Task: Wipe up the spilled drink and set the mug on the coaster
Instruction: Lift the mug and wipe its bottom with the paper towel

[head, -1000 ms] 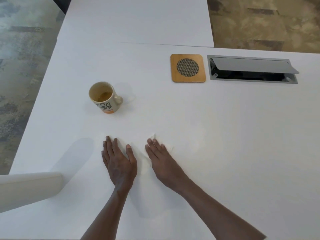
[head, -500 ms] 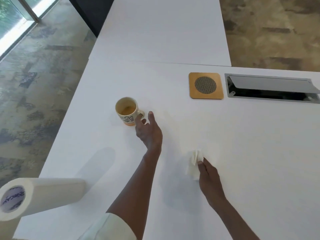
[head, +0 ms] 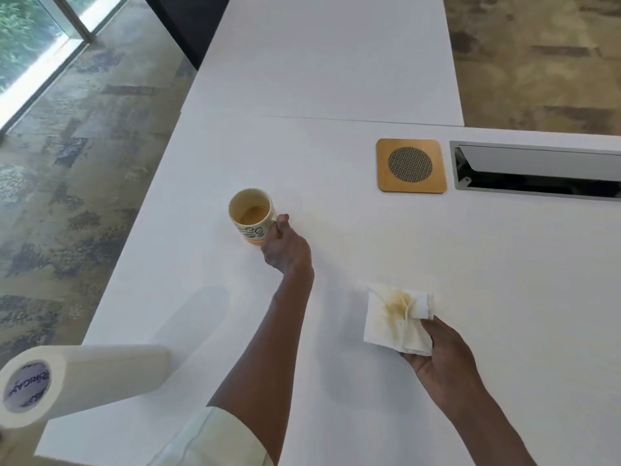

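A cream mug point(head: 252, 215) with dark lettering and an orange base stands upright on the white table point(head: 336, 79), a little brown drink in its bottom. My left hand point(head: 284, 248) is closed around its handle on the right side. My right hand point(head: 440, 356) holds a folded white paper towel point(head: 393, 317), stained brown, lifted just off the table at the front right. The square wooden coaster point(head: 411, 165) with a round mesh centre lies bare at the back right, well apart from the mug.
A paper towel roll point(head: 80, 378) lies on its side at the table's front left corner. An open metal cable hatch point(head: 537, 169) is set into the table right of the coaster. Carpeted floor drops away to the left.
My left hand went from flat on the table to the mug and closed on its handle. My right hand picked the towel up and turned its stained side into view.
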`<control>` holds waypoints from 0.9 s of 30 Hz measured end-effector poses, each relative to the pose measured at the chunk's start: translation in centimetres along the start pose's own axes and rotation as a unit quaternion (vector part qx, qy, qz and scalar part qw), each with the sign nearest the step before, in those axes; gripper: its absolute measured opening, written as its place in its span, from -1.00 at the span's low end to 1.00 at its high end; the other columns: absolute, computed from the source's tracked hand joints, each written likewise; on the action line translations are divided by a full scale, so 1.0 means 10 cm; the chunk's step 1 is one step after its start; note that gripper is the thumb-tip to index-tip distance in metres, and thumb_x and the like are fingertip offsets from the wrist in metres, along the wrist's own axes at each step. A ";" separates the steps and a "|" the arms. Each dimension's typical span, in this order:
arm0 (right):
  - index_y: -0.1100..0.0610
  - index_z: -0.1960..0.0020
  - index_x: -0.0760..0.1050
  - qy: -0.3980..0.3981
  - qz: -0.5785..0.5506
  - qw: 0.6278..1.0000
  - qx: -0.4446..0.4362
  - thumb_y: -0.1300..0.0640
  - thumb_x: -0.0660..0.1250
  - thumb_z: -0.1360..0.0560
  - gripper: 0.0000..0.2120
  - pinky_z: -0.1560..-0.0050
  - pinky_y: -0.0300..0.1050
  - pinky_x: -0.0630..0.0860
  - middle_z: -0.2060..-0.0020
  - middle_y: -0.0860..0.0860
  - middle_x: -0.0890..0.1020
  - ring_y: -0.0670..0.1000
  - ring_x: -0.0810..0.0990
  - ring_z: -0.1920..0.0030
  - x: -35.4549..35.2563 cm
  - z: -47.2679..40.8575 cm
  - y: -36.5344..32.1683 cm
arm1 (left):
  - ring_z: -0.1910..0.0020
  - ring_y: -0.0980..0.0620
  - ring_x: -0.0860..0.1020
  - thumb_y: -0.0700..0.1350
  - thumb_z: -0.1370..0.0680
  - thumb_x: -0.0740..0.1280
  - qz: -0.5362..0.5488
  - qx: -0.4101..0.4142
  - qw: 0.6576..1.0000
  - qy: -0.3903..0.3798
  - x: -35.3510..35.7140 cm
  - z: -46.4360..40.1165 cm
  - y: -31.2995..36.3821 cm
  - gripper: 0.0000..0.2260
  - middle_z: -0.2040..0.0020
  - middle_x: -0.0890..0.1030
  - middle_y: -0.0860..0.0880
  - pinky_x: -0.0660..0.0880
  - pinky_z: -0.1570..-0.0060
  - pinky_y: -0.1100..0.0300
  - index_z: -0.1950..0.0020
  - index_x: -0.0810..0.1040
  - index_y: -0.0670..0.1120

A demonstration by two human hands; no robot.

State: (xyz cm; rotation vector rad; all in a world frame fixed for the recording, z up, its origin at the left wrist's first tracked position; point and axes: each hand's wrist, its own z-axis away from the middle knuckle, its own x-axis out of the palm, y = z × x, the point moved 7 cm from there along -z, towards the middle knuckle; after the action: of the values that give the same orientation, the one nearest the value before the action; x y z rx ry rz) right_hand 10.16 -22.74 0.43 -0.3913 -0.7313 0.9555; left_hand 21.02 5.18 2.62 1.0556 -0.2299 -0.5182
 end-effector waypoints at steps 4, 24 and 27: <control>0.12 -0.12 0.66 -0.018 0.000 1.000 0.002 0.21 0.24 -0.58 -0.76 0.13 -0.03 0.63 -0.13 0.13 0.68 0.09 0.69 -0.07 0.00 -0.05 -0.04 | 0.12 0.01 0.57 -0.10 -0.60 0.34 0.012 -0.005 1.000 0.000 -0.13 -0.05 -0.02 -0.78 0.17 0.61 -0.03 0.53 -0.01 0.10 0.24 0.64 -0.05; 0.13 -0.19 0.63 -0.112 0.273 0.943 -0.154 0.33 0.18 -0.55 -0.66 -0.11 -0.08 0.55 -0.12 0.03 0.68 0.02 0.63 -0.14 2.01 -0.85 -0.29 | -0.01 -0.06 0.72 -0.20 -0.65 0.31 -0.014 0.106 0.978 -0.180 -1.05 -0.31 1.28 -0.82 -0.02 0.68 -0.18 0.62 -0.18 0.08 0.08 0.65 -0.21; 0.18 -0.22 0.60 -0.105 0.395 0.889 -0.207 0.34 0.14 -0.54 -0.64 -0.16 -0.12 0.50 -0.17 0.07 0.65 0.05 0.59 -0.20 2.43 -1.01 -0.20 | -0.07 -0.11 0.71 -0.18 -0.65 0.33 -0.011 0.110 0.975 -0.193 -1.13 -0.28 1.39 -0.83 -0.03 0.69 -0.19 0.62 -0.16 0.11 0.07 0.65 -0.21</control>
State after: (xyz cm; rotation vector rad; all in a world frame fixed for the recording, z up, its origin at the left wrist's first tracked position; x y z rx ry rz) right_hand 27.54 -3.19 3.99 -1.0242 -1.0027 1.6296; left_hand 16.63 18.45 14.17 1.1668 -0.6305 -0.7288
